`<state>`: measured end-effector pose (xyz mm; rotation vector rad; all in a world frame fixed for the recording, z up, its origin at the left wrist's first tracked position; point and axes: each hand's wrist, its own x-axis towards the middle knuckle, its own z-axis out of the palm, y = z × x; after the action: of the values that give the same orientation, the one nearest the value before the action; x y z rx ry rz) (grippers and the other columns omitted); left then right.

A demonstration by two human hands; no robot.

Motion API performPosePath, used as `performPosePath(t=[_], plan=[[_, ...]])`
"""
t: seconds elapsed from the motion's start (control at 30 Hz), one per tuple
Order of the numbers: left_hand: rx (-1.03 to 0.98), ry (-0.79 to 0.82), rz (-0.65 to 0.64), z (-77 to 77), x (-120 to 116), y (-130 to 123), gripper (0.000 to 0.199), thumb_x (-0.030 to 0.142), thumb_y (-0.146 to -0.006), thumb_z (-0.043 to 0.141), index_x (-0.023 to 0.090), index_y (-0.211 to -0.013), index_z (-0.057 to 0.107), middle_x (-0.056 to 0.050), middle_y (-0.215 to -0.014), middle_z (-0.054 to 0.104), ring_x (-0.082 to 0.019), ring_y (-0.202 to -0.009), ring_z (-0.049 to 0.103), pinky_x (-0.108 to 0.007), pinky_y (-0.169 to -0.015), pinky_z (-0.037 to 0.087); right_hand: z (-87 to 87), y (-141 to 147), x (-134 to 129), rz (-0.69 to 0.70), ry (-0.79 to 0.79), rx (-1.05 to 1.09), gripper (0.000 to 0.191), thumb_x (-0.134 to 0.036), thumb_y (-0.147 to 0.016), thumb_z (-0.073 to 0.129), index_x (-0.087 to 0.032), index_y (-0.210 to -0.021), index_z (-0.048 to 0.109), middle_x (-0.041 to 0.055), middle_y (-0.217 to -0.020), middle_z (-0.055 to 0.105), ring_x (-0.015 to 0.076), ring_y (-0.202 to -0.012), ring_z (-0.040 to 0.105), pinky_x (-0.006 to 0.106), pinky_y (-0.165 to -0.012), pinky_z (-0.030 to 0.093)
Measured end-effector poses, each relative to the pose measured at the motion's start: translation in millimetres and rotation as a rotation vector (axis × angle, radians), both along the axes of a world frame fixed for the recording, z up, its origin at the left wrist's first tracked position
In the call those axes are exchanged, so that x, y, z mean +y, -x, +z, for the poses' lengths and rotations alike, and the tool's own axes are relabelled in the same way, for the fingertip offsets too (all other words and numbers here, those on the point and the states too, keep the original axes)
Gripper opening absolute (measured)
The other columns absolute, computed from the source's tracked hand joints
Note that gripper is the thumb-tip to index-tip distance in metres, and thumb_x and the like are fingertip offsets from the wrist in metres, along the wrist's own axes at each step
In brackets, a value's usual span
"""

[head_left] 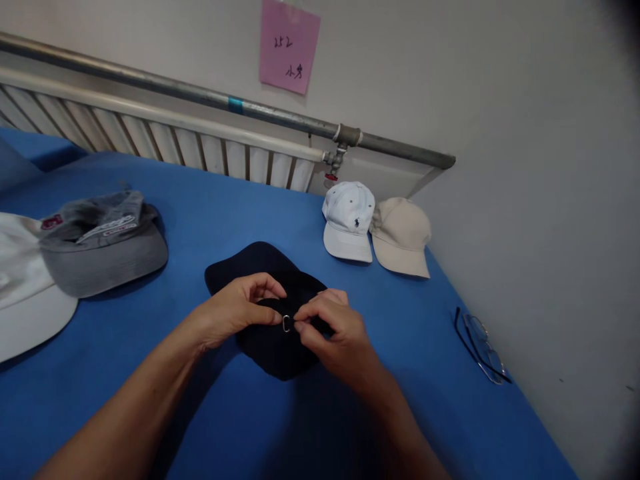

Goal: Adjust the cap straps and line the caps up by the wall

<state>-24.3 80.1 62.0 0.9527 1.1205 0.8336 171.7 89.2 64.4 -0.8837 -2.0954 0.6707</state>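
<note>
A black baseball cap [280, 357] lies on the blue table, its brim pointing to the far left. At its back strap sits a small metal buckle [286, 323], between my two hands. My left hand [240, 310] is closed on the cap just left of the buckle, thumb against the strap. Right of the buckle, my right hand [333, 327] pinches the dark strap between thumb and fingers. The strap's end is mostly hidden by the fingers.
A grey cap [107, 260] and a white cap [30, 293] lie at the left. Farther back are a white cap with a small logo [349, 220] and a beige cap [403, 233]. Eyeglasses [483, 347] rest near the right edge. A radiator [210, 150] lines the wall.
</note>
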Motion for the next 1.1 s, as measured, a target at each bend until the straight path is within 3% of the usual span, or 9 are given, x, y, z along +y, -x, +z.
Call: performPosePath(t=[0.33,0.7,1.1], plan=[[0.109,-0.100,-0.008,-3.3,-0.6,-5.9,0.029,0.016,-0.062,0.071,0.017,-0.088,0.059,0.004,-0.077,0.057,-0.012,-0.072,0.052,-0.026,-0.065,0.039,-3.0,3.4,-2.6,-0.025,-0.027,-0.040,0.017,-0.006,-0.071,0.053,-0.022,-0.067,0.058,-0.0033,-0.061,0.059,0.0149,-0.065,0.054,0.036,-0.078,0.040],[0.209,-0.166,-0.017,-0.8,-2.4,-9.6,0.023,0.015,-0.063,0.065,0.018,-0.086,0.059,0.004,-0.076,0.056,-0.013,-0.071,0.051,-0.026,-0.062,0.036,-7.4,8.7,-7.3,-0.044,-0.188,-0.086,0.017,-0.007,-0.075,0.051,-0.022,-0.067,0.055,-0.0015,-0.061,0.057,0.0156,-0.063,0.051,0.037,-0.074,0.041],[0.037,-0.008,-0.023,3.0,-0.9,-6.2,0.030,0.019,-0.064,0.071,0.019,-0.092,0.060,0.006,-0.068,0.057,-0.009,-0.060,0.050,-0.024,-0.058,0.035,-8.9,7.5,-6.1,-0.087,-0.169,-0.044,0.015,-0.007,-0.075,0.056,-0.022,-0.076,0.060,-0.0006,-0.066,0.063,0.0165,-0.066,0.056,0.036,-0.072,0.042]])
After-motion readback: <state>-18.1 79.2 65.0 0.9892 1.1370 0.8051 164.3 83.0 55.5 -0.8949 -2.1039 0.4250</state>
